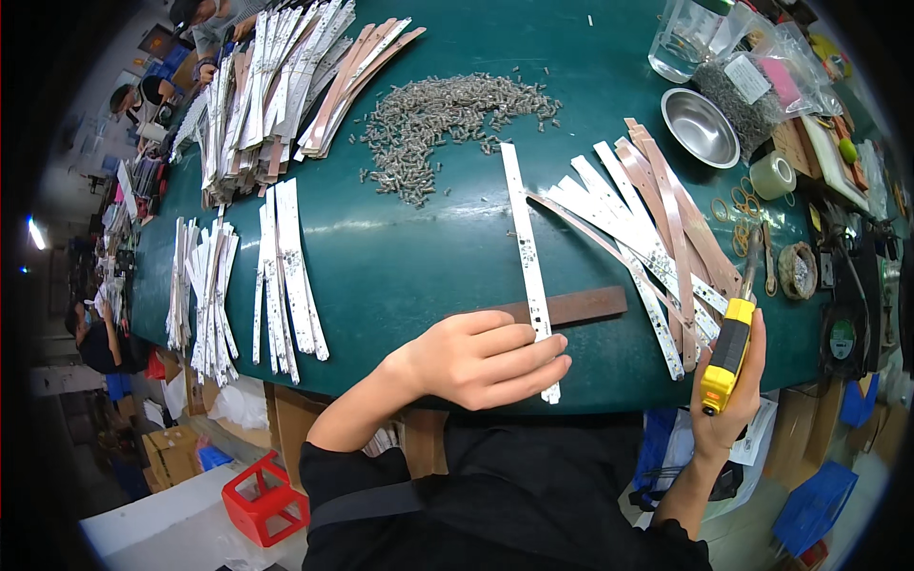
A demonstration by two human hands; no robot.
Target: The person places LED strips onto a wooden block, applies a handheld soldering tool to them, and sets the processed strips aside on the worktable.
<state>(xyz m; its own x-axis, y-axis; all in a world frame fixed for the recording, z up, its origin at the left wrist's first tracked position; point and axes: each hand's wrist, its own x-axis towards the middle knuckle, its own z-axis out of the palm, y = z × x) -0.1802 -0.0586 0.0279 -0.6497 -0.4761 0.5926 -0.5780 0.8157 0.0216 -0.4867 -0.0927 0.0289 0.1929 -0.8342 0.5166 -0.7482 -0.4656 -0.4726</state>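
Note:
My left hand [487, 362] is closed over the lower part of a long white circuit-board strip [523, 228]. The strip lies almost straight away from me across a dark brown bar [595, 304], and its near end sticks out beside my fingertips. At the right, my right hand [728, 400] grips a yellow-and-black hand tool [727, 357] with a slim metal shaft pointing away from me. Its exact kind is unclear. The tool is held apart from the strip, next to a loose pile of white and copper-coloured strips [657, 233].
Small metallic parts [428, 119] are heaped at the far middle of the green table [381, 257]. Bundled strips [262, 105] stack at the left, smaller groups [286, 276] nearer. A steel bowl [701, 128], tape roll [772, 176] and rubber bands [738, 214] sit right. People work at far left.

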